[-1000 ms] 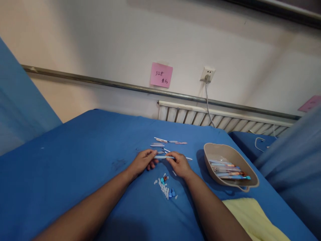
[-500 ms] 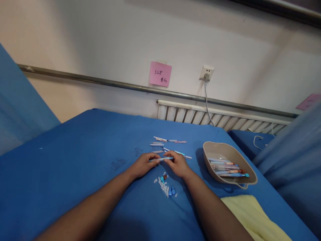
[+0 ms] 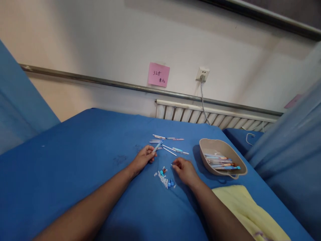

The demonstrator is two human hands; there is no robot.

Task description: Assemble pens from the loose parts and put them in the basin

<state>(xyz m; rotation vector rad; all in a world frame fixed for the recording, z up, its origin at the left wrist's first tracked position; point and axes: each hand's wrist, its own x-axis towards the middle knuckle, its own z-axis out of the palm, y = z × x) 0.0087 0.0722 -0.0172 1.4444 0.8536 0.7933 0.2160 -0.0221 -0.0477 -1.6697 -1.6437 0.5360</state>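
Note:
My left hand (image 3: 144, 158) is closed around a light-blue pen (image 3: 157, 146), its far end tilted up to the right. My right hand (image 3: 185, 169) is pinched at the fingertips on a small white piece (image 3: 172, 164), just right of a pile of small white pieces (image 3: 163, 179). Blue caps (image 3: 171, 183) and a brown cap (image 3: 164, 170) lie in that pile. Beyond my hands lie several pens (image 3: 178, 149) and thin white refills (image 3: 169, 151) on the blue sheet (image 3: 75, 167).
A beige basket (image 3: 203, 157) holding several pens stands to the right. In front of it lies a yellow cloth (image 3: 240, 204). Behind the table are a radiator (image 3: 188, 113), a metal rail (image 3: 112, 84) and a plugged-in socket (image 3: 202, 73). Blue curtains (image 3: 288, 134) hang at both sides.
My hands have moved apart. The left has tilted the pen upward; the right has let go of it and moved right and nearer to me, a small white piece now at its fingertips.

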